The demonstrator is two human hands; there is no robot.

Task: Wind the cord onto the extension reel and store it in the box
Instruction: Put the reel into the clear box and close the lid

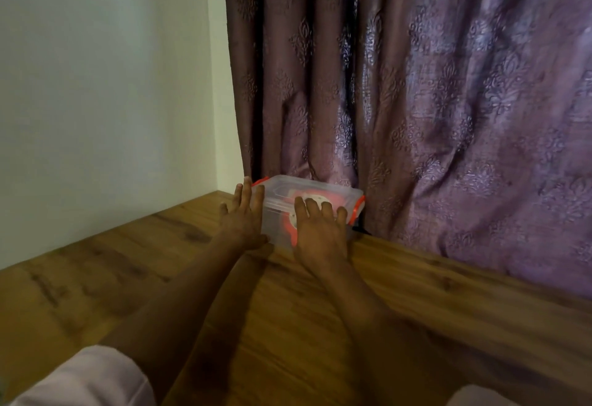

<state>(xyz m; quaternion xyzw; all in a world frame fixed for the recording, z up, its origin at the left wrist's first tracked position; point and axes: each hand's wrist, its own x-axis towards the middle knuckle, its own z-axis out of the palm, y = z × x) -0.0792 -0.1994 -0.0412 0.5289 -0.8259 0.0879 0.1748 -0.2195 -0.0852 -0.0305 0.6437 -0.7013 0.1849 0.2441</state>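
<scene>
A clear plastic box (278, 194) with orange latches and its lid on stands at the far edge of the wooden table (288, 325), against the curtain. Through its wall shows the orange and white extension reel (312, 200); no cord is visible outside. My left hand (243, 216) lies flat against the box's left end, fingers straight. My right hand (320, 232) presses on the box's near side, its fingers bent over the lid's front edge.
A purple patterned curtain (448, 117) hangs behind the box and along the table's right edge. A pale wall (105, 85) closes the left side. White sleeves (86, 376) show at the bottom corners.
</scene>
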